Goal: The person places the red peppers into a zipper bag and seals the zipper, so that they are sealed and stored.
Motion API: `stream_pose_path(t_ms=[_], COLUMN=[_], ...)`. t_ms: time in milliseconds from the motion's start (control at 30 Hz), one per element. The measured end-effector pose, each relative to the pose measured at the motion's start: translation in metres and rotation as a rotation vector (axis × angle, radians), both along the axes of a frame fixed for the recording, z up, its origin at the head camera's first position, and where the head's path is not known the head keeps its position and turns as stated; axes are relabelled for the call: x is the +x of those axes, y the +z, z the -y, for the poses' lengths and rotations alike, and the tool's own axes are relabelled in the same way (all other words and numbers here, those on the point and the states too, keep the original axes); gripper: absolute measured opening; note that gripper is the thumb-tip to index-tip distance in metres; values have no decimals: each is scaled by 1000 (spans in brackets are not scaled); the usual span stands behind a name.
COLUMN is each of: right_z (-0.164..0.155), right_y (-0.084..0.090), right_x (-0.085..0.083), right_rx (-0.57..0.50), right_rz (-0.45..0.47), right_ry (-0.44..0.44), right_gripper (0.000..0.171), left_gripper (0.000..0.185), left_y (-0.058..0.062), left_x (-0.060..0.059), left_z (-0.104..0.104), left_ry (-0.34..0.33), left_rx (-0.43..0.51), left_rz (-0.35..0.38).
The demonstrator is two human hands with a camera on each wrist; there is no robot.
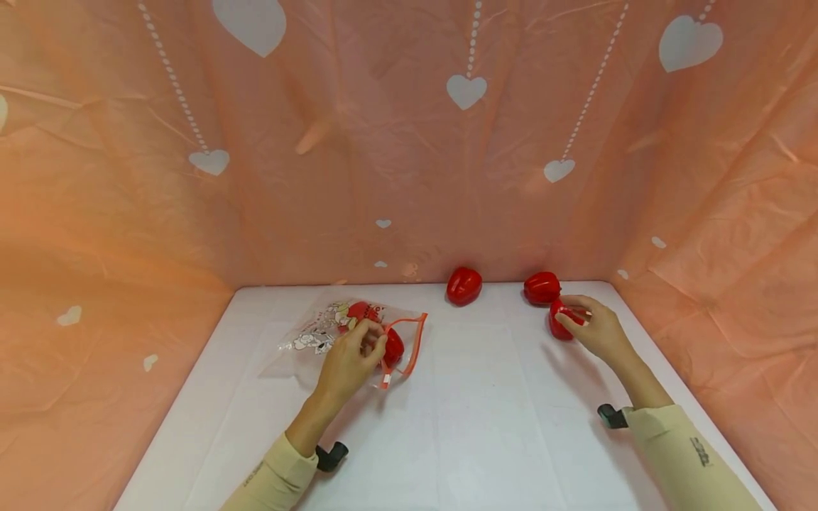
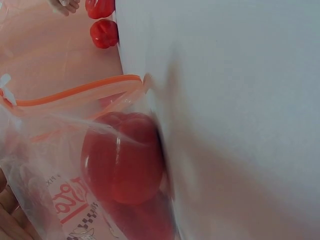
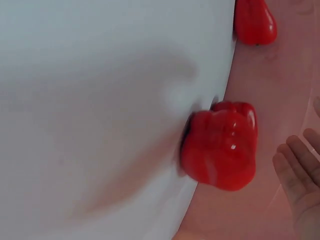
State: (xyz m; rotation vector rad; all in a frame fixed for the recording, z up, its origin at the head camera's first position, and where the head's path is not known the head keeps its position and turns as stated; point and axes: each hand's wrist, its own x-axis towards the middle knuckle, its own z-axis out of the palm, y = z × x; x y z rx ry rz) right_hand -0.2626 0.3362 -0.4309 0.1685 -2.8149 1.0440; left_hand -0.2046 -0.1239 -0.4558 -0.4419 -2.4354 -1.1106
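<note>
The clear zip bag [image 1: 332, 333], printed with a cartoon and edged by an orange zipper strip [image 1: 409, 348], lay on the left half of the white table [image 1: 473, 426]. The left hand [image 1: 348, 362] rested on it with fingers curled, pinching the film near the bag's mouth; the left wrist view showed one red pepper inside the bag [image 2: 122, 157] lying against the film just behind the zipper strip. The film looked thin, limp and slippery — it would probably sag and close unless held by the stiffer zipper rim, which seemed the best place to grip.

Toward the back of the table, a loose pepper [image 1: 464, 285] sat near the wall, well apart from both hands. Further right stood a second loose pepper [image 1: 542, 287], and just beside it the pepper at the right hand [image 1: 562, 319]. The right hand [image 1: 591, 330] lay over this last pepper with fingers bent round its far side; the head view suggested a grasp, though the right wrist view showed the fingers [image 3: 295, 170] beside the pepper rather than plainly closed on it.

The peppers appeared glossy, smooth and rigid — likely light plastic models. Such a surface may slip under fingertip pressure, so a wrap across the lobed body would hold better than a pinch at the top.
</note>
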Motion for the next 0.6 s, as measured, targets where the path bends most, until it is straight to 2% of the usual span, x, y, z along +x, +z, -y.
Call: stream_pose_path(t_ms=[267, 600], right_z=[-11, -22], right_y=[0, -10], right_x=[-7, -21], right_rx=[8, 41], right_rz=[20, 46], right_ry=[10, 29], right_gripper=[57, 66], left_gripper=[9, 9], left_y=[1, 1], left_x=[-1, 0], left_z=[1, 0], left_ry=[0, 2], left_rx=[6, 2], left_rz=[3, 8])
